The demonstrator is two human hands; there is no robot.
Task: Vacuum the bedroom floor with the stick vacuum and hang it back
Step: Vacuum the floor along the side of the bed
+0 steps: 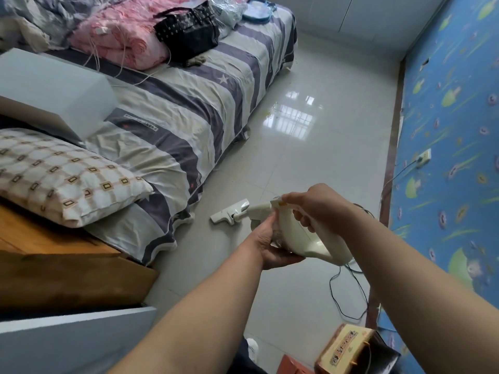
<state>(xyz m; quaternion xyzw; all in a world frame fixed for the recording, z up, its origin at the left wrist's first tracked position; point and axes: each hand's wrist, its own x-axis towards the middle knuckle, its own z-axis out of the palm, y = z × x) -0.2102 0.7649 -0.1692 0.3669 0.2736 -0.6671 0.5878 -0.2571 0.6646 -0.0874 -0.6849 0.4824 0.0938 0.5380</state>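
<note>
Head view.

1. Vacuum point(299, 236): the cream body is held off the floor point(324, 147) just below frame centre, toward 5 o'clock. Its tube runs toward 10 o'clock to the floor head point(229, 212), which sits flat on the tiles just beside the bed point(194, 109) edge.
2. Right hand point(316, 207): enters from 4 o'clock. Its fingers are curled round the vacuum handle, with the thumb lying on top near the orange switch.
3. Left hand point(266, 245): enters from 7 o'clock. It cups the underside of the body, fingers wrapped beneath it and thumb on the near side.
4. Cord point(347, 292): a black cord loops on the floor at 5 o'clock, below the vacuum. A cord also reaches the outlet point(424, 157) on the blue wall point(448, 109) at 3 o'clock.
5. Debris: small specks lie on the floor along the bed edge at 12 o'clock from the vacuum.

Containers:
- Handbag point(186, 32): black and studded, on the bed at 11 o'clock, touching the pink quilt point(121, 33). Its contents cannot be seen.
- Box point(348, 352): printed card with a cord handle, on the floor at 5 o'clock by the wall. It appears closed; contents cannot be told.

A checked pillow point(62, 174) lies at 9 o'clock at the bed head.
</note>
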